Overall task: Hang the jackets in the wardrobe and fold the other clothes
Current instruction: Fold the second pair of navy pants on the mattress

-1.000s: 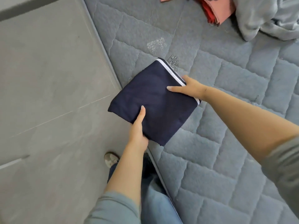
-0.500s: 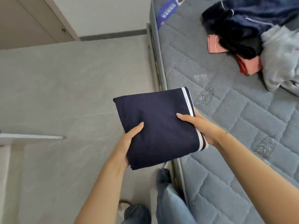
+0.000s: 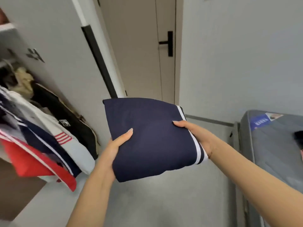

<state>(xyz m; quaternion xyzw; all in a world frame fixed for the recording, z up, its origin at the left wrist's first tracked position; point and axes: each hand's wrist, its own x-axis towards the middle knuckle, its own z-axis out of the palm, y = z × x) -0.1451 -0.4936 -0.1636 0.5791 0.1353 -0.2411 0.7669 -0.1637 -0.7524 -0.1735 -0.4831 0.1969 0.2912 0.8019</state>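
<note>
A folded navy garment (image 3: 150, 138) with a white stripe along its right edge is held flat in the air in front of me. My left hand (image 3: 117, 145) grips its left edge, thumb on top and fingers hidden underneath. My right hand (image 3: 195, 136) grips the striped right edge the same way. The open wardrobe (image 3: 49, 63) stands at the left, with several jackets (image 3: 49, 136) hanging inside it, red, white, navy and black.
A closed beige door (image 3: 139, 46) with a black handle (image 3: 168, 43) is straight ahead. The grey mattress (image 3: 270, 145) lies at the right, with a dark garment at the frame's edge. Grey floor (image 3: 155, 202) runs between wardrobe and bed.
Both hands lifted the folded navy garment off the mattress and carried it away from the bed. My view swung up and left, so the wardrobe and door now show.
</note>
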